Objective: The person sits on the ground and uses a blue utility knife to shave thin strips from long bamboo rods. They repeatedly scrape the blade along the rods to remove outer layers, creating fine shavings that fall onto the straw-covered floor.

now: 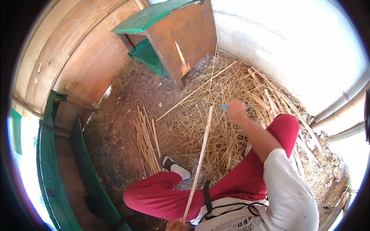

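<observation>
At the lower edge my left hand, only partly in view, is closed round the near end of a long pale bamboo strip. The strip slants up and away across my lap, its far end in the air over the pile. My right hand is raised just right of that far end, in a fist round a slim blue stick-like tool. The tool's ends show on both sides of the fist; its exact kind I cannot make out. Beneath them spreads a heap of thin shavings.
A bundle of split strips lies by my sandalled foot. More slats lie along the white wall at right. A brown wooden stand with a green cover is ahead. A green-edged bench borders the left.
</observation>
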### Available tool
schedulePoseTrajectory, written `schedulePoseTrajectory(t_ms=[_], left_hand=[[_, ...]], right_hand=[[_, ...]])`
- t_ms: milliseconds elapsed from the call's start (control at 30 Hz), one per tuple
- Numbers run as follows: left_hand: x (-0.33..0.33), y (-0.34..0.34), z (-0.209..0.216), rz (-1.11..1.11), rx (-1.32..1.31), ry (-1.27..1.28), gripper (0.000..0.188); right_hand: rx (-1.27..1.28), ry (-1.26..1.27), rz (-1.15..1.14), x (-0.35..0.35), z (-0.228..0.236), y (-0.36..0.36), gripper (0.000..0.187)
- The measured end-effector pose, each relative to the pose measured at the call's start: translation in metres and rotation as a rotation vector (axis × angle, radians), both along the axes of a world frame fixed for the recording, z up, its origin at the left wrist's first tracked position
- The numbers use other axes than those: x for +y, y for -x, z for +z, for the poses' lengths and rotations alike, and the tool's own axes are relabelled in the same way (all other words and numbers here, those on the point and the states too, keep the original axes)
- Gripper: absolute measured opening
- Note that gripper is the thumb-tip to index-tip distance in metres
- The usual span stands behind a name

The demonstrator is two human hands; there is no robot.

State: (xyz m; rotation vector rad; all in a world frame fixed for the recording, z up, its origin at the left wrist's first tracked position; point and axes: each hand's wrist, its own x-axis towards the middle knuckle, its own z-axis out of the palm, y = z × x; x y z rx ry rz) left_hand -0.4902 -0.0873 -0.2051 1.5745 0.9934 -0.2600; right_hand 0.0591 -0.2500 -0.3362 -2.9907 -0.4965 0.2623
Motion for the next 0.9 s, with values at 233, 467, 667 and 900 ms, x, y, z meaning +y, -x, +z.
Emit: schedulePoseTrajectory(t_ms=[233, 467, 667, 900], left_hand=[[0.013, -0.025, 0.026, -0.006, -0.049, -0.086, 0.016], [0.014, -0.123, 0.022, -0.012, -0.183, 0.172, 0.02], [0.014, -0.18, -0.017, -0.171, -0.207, -0.064, 0.034], [-0.003, -0.199, -0.025, -0.405, -0.208, -0.722, 0.026]], right_hand=[[0.21, -0.262, -0.056, 0.032, 0.038, 0.008, 0.017], [0.415, -0.513, 0.227, 0.068, 0.106, 0.09, 0.018], [0.122, -0.44, 0.437, 0.056, 0.096, 0.117, 0.014], [0.122, -0.309, 0.386, 0.054, 0.097, 0.104, 0.014]])
